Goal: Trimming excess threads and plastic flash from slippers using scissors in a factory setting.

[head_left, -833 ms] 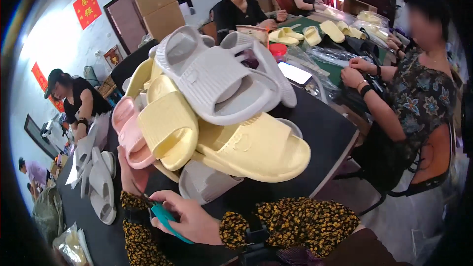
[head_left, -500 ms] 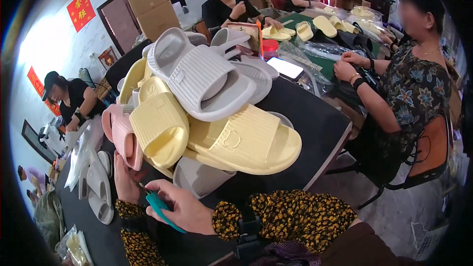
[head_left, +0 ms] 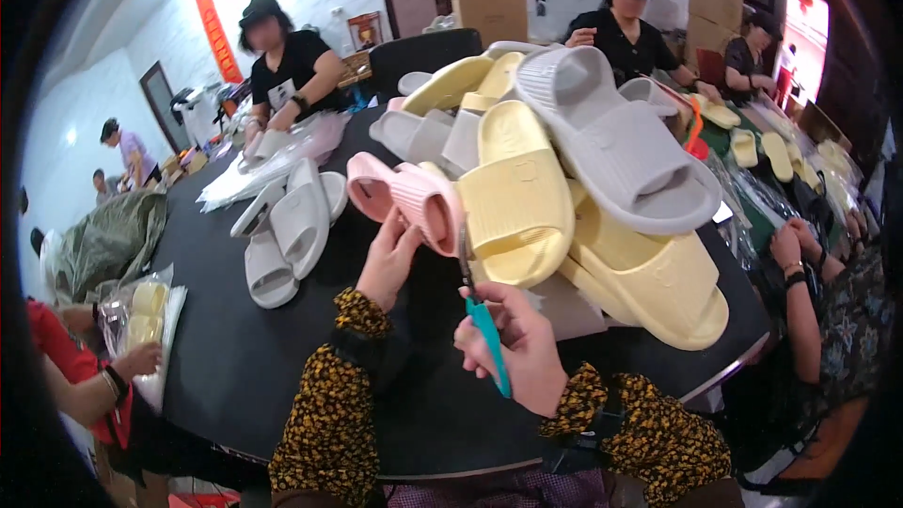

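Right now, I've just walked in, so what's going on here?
A person's left hand grips a pink slipper at a black table. The right hand holds a teal-handled tool, its dark end beside the slipper. Yellow slippers and gray slippers are piled close by. A co-worker is across the table.

Yellow-and-black floral sleeves point(head_left: 324, 423)

Wearer's two hands point(head_left: 388, 265), one teal-handled cutter point(head_left: 489, 343) and two pink slippers point(head_left: 426, 205) are showing; at least four yellow slippers point(head_left: 517, 202) are lying piled (overlaps are hiding exact count).
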A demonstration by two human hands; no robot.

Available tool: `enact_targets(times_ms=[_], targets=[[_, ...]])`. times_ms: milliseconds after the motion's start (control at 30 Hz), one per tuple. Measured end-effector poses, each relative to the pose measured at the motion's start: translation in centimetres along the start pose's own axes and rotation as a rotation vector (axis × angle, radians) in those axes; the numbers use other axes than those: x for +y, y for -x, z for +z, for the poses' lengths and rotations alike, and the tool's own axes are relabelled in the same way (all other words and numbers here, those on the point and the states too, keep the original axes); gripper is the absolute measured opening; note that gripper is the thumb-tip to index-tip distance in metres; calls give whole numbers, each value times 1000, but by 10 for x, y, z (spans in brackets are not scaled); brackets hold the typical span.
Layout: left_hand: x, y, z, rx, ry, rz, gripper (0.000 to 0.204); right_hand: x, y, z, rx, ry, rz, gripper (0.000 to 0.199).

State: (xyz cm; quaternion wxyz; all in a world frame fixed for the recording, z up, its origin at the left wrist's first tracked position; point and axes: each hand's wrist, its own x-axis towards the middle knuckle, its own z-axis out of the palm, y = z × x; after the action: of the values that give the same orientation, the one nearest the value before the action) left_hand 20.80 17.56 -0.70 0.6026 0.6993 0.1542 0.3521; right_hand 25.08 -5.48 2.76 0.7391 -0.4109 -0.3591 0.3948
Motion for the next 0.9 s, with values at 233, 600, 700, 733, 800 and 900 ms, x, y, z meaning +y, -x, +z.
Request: enact_targets(times_ms=[233,600,700,733,800,900], targets=[[-1,3,-5,-14,46,-47,56,4,-2,3,-22,169,86,41],[2,8,-8,16,169,-103,41,8,-4,-3,-30,237,97,44],[3,9,-8,2,205,-109,40,6,-3,-3,-34,251,82,44],[3,9,-7,3,229,-111,40,6,-4,-4,-41,260,79,44],[3,9,-6,4,231,-129,45,7,-4,-6,-27,246,62,44],[5,11,-10,71,242,-228,57,4,-6,-4,-23,264,76,44]])
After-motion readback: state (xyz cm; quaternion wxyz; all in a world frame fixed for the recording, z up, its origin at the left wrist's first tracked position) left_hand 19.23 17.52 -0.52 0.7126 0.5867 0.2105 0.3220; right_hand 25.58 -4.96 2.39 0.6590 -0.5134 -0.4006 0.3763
